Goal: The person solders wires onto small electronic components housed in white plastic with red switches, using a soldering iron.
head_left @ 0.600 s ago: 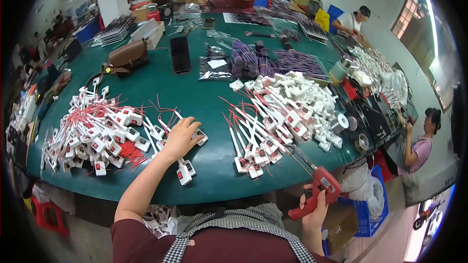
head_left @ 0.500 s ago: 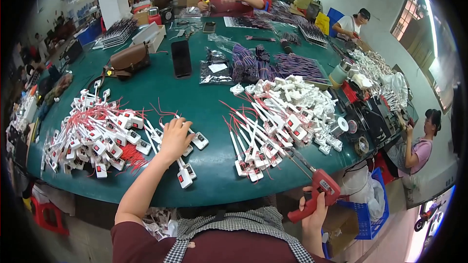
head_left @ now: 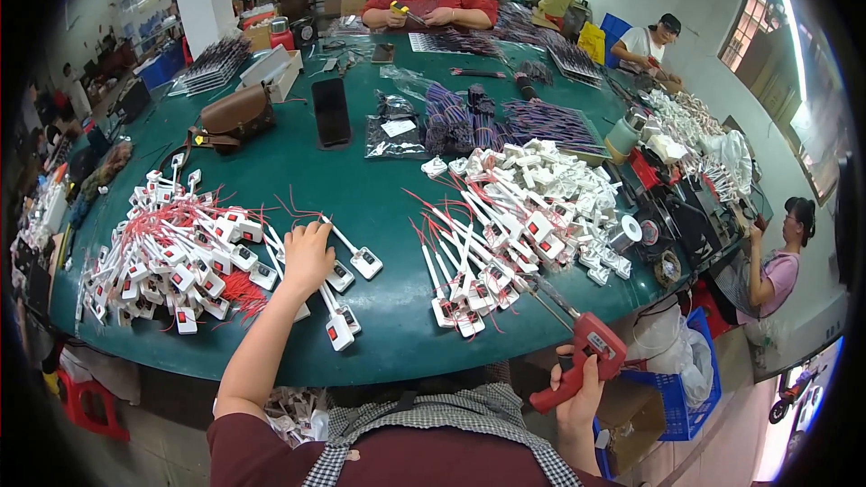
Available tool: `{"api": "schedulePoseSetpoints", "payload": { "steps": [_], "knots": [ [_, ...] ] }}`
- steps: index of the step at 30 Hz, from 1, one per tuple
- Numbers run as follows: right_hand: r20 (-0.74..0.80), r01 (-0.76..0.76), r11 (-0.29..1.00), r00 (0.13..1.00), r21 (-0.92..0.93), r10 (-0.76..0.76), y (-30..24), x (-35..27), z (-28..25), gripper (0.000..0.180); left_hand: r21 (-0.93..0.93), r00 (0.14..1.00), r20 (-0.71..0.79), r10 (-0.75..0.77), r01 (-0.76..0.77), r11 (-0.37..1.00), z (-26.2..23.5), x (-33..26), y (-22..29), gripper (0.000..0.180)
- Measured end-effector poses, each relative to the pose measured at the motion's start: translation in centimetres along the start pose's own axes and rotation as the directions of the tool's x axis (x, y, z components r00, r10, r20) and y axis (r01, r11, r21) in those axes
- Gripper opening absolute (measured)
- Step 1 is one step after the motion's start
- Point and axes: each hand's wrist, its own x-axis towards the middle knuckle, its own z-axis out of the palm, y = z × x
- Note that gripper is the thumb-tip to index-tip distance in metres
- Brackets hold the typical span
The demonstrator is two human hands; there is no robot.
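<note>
My right hand (head_left: 577, 394) is wrapped round the handle of a red soldering gun (head_left: 597, 348), its metal tip pointing up and left toward the table. Left of it, my left hand (head_left: 309, 257) curls palm down over a few white stick-like pieces with switch heads and red wires. Its fingertips are hidden, so what it pinches does not show. One white switch piece (head_left: 365, 261) lies just right of this hand, and another switch piece (head_left: 339, 332) lies below it. A large pile of switch pieces (head_left: 185, 257) spreads to the left. More switch pieces (head_left: 469, 284) lie near the gun's tip.
White plastic housings (head_left: 564, 185) are heaped at right beside a solder wire spool (head_left: 624, 233). Farther back lie a black phone (head_left: 330, 114), a brown bag (head_left: 236, 117) and purple wire bundles (head_left: 451, 117). Across the green table (head_left: 271, 171) sits a person in red (head_left: 428, 2).
My left hand has shifted slightly left, leaving the switch piece on its right more exposed. My right hand stays nearly still with the soldering gun. Across the table, the person's hands have come together.
</note>
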Motion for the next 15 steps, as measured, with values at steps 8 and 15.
{"api": "schedulePoseSetpoints", "payload": {
  "steps": [8,15],
  "knots": [
    [0.004,-0.002,1.000,1.000,0.001,0.002,-0.2,-0.8,-0.5,0.037,0.170,0.999,-0.024,-0.027,0.031,0.985,1.0,-0.3,-0.6,0.039],
    [0.027,-0.052,0.996,0.998,-0.074,0.054,-0.1,-0.1,-0.1,0.039,0.212,0.986,-0.141,-0.092,0.121,0.970,1.6,0.1,-1.5,0.029]
  ]
}}
